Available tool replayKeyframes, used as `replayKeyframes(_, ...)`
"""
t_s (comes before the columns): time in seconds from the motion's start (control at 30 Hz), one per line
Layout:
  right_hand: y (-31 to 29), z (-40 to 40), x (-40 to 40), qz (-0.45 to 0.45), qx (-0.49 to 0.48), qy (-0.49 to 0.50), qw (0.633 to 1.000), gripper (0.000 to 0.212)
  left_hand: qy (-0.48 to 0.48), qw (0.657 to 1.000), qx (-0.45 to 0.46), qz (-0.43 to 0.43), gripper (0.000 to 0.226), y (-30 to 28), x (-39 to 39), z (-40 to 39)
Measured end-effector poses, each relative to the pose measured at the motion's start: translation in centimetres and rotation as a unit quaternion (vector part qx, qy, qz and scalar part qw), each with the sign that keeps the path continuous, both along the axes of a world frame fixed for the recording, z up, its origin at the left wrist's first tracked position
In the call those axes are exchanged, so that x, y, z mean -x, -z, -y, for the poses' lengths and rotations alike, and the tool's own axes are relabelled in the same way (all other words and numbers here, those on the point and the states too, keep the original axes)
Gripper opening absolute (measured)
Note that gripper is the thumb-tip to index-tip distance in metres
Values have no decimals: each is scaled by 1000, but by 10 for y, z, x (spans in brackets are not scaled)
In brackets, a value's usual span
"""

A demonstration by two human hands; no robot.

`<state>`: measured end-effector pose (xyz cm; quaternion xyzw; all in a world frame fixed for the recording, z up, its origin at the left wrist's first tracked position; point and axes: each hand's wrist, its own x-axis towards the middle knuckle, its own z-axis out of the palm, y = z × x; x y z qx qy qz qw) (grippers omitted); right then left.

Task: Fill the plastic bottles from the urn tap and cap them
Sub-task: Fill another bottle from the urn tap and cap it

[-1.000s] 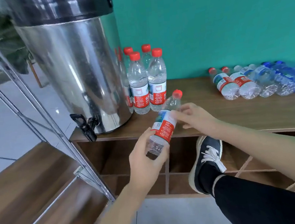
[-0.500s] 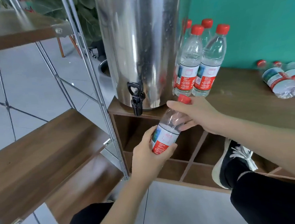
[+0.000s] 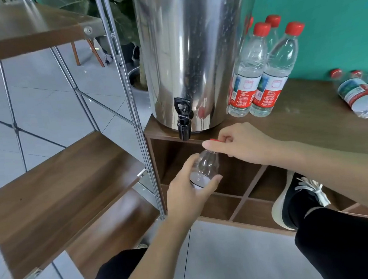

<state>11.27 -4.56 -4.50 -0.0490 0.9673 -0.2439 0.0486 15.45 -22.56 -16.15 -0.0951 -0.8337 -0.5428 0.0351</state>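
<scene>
- left hand (image 3: pixel 190 196) wrapped round the body of a clear plastic bottle (image 3: pixel 204 168), holding it upright-ish, neck up
- right hand (image 3: pixel 239 143) pinching the red cap (image 3: pixel 214 139) just above the neck
- bottle sits below and a bit right of the urn tap (image 3: pixel 183 119)
- capped bottles (image 3: pixel 261 72) stand beside the steel urn (image 3: pixel 193 49) on the wooden shelf (image 3: pixel 310 117)
</scene>
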Motion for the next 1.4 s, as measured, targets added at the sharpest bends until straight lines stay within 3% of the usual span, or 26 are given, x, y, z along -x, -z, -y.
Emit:
replayKeyframes(0.2,-5,7,6,-31,16,-2,999,62,-16,996,65,-58,75,-2,11,9)
replayKeyframes(0.4,-2,0,7,-14,30,-77,997,36,62,997,-36,4,64,-5,14,16)
replayKeyframes(0.6,12,-6,10,6,-11,-169,986,26,85,996,-2,7,56,0,11,31)
replayKeyframes(0.8,11,-5,5,3,4,-128,992,37,57,991,111,-46,57,-5,13,31)
replayKeyframes(0.93,14,-12,1,9,27,-145,989,19,80,993,85,-26,54,2,17,32)
replayKeyframes(1.27,10,-19,2,13,158,-130,979,36,111,994,-4,13,58,11,27,35)
replayKeyframes(1.4,15,-21,5,-40,194,-49,979,33,88,995,-33,32,57,12,30,37)
